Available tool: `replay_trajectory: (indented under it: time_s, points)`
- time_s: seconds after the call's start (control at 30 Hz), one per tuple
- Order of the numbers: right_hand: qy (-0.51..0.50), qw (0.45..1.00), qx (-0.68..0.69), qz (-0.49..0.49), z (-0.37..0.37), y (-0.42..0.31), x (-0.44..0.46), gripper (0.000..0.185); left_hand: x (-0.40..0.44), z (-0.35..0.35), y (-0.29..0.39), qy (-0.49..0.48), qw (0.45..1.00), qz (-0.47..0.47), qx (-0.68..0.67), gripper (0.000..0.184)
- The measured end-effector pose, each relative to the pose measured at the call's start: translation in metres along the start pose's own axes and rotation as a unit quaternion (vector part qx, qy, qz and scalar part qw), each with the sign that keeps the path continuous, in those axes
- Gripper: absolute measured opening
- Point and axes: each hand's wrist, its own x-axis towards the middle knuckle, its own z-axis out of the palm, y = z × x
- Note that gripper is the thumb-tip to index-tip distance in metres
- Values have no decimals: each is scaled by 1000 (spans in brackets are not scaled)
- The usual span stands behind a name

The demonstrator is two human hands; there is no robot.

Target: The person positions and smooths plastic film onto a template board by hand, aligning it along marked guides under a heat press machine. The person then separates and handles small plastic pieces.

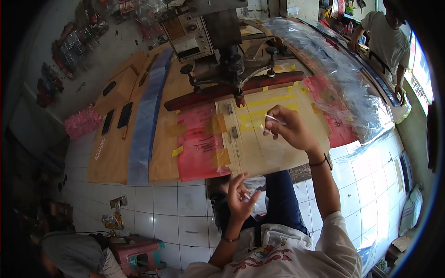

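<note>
My right hand (pixel 293 129) is raised over the board's tan panel (pixel 273 153), its thumb and fingers pinching a thin, whitish clear strip (pixel 275 119). Lower down, at the board's front edge near my lap, my left hand (pixel 240 199) has its fingers apart. Clear plastic (pixel 260 200) shows beside and behind that hand; whether any of it touches the palm I cannot tell. A red press bar (pixel 273 82) hangs from a black machine bracket (pixel 232 69) just beyond the right hand. Two small dark metal blocks (pixel 234 132) sit along the panel's left side.
Yellow tape strips (pixel 269 109) and red sheet (pixel 199 143) cover parts of the board. Phones (pixel 124 115) and a blue strip (pixel 148 125) lie left. A control box (pixel 188 37) stands behind. Plastic sheeting (pixel 324 60) is piled right, where another person (pixel 387 41) stands. A stool (pixel 136 255) is lower left.
</note>
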Motion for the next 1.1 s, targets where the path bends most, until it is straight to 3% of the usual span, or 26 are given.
replay_trajectory:
  time_s: [0.13,0.23,0.27,0.3,0.4,0.5,0.6,0.77,1.03,1.1]
  points:
    - [-24,999,28,26,13,-51,-8,19,-4,22,28,19,989,-137,-60,79]
    - [-10,999,35,10,15,-66,-8,18,-5,14,12,-16,987,-161,-15,69]
    - [0,999,44,-17,17,-63,-9,19,-5,9,4,-25,988,-140,55,44]
    - [9,997,54,-45,18,-61,-9,19,-4,4,-2,-52,984,-156,68,36]
    - [24,998,66,-3,17,-62,-11,27,-2,-5,-10,-126,971,-174,107,20]
    - [65,995,77,24,24,-70,-11,35,-9,-7,-17,-221,942,-198,155,23]
    - [118,992,50,-13,26,-64,-7,43,-16,-4,-22,-296,912,-201,202,25]
    - [135,987,84,4,17,-60,-4,34,-25,-9,-23,-370,871,-242,214,22]
    - [148,979,131,-46,9,-68,-18,25,-54,-11,-46,-341,869,-192,301,33]
    - [190,967,115,-123,7,-81,-32,20,-57,0,-54,-331,859,-181,347,37]
